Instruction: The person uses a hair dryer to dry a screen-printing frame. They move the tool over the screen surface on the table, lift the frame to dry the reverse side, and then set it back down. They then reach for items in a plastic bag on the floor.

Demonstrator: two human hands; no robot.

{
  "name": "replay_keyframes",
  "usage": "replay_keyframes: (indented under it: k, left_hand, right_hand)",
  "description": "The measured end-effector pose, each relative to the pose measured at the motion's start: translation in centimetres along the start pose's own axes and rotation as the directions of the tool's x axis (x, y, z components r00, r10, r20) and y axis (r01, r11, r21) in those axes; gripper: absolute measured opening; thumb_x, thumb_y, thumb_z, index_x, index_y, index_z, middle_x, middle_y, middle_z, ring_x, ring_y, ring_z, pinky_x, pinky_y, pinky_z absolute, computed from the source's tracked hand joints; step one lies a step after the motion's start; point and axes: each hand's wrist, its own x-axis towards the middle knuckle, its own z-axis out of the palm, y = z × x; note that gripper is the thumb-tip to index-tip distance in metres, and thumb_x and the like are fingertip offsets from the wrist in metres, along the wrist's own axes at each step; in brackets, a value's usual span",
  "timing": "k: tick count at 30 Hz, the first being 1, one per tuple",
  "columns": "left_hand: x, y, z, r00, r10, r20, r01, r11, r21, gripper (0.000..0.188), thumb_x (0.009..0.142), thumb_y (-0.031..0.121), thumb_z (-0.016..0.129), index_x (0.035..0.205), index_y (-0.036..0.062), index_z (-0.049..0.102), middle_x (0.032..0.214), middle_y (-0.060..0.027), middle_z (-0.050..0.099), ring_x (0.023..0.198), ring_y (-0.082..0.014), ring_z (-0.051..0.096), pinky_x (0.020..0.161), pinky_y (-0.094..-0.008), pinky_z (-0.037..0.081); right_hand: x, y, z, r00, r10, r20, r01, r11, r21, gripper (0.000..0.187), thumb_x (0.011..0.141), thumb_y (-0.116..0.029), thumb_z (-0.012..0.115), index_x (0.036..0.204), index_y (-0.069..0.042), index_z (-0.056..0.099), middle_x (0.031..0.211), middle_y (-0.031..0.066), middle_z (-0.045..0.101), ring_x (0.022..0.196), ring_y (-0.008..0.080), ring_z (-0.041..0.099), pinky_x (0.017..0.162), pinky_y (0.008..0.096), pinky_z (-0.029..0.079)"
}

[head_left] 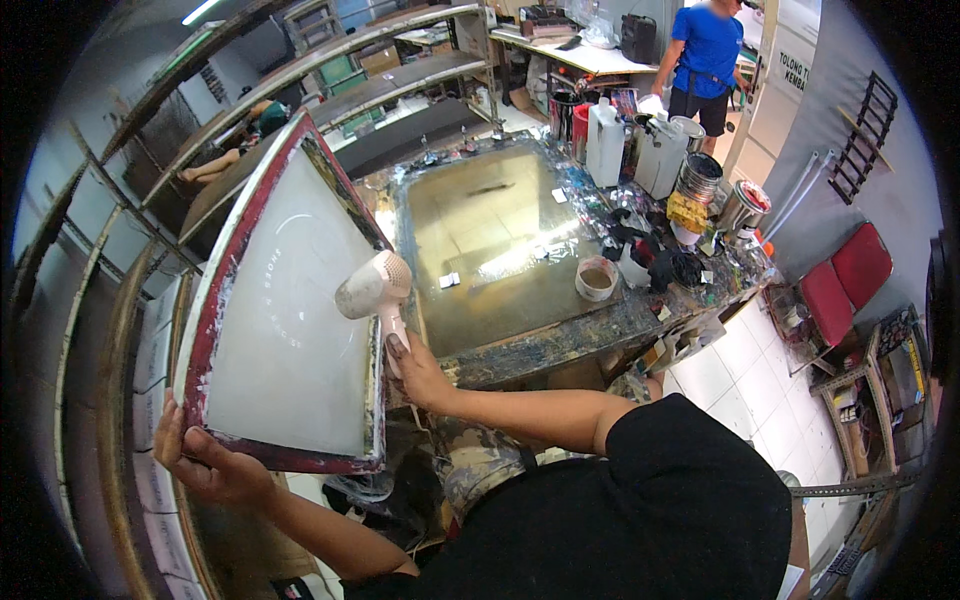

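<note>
A screen printing frame (320, 240) with pale mesh and a dark red, paint-marked border stands tilted up on the left. My left hand (215, 462) grips its lower left corner, thumb in front and fingers round the outer edge. In my right hand (419, 374) is a pale pink hair dryer (376, 285), held by its handle. The dryer's nozzle points left at the mesh, close in front of it. Faint lettering and a curved mark show on the mesh. The frame hides part of the racks behind it.
A paint-stained table (500, 362) with a glass top lies beyond my right arm. On it are a small tub (597, 279), white jugs (605, 142), paint cans (745, 205) and dark rags. Shelving racks line the left. A red chair (835, 285) stands right; a person in blue (708, 50) is at the back.
</note>
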Motion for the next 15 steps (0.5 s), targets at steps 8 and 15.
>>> replay_keyframes:
  k: [8, 15]
  left_hand:
    - [-0.4, -0.8, -1.4, 0.999, -0.038, -0.010, 0.038, 0.999, 0.005, 0.032, 0.107, 0.028, 0.046, 0.113, -0.0011, 0.057, 0.116, -0.0207, 0.061, 0.112, -0.0330, 0.061, 0.100, -0.0456, 0.048]
    - [0.1, -0.7, -0.2, 0.996, -0.041, -0.074, 0.027, 0.985, -0.170, 0.029, 0.104, 0.029, 0.054, 0.111, 0.0018, 0.058, 0.114, -0.0145, 0.060, 0.114, -0.0273, 0.061, 0.098, -0.0399, 0.049]
  right_hand:
    - [-6.9, -1.3, 0.2, 0.907, 0.013, 0.421, 0.086, 0.972, -0.216, 0.057, 0.104, -0.042, 0.047, 0.140, 0.001, 0.041, 0.117, 0.0215, 0.057, 0.108, 0.0303, 0.054, 0.099, 0.0416, 0.042]
    - [-2.8, -0.5, 0.9, 0.976, 0.100, 0.191, -0.104, 0.995, 0.009, 0.062, 0.103, -0.045, 0.047, 0.143, 0.001, 0.037, 0.111, 0.0193, 0.061, 0.094, 0.0285, 0.059, 0.085, 0.0394, 0.049]
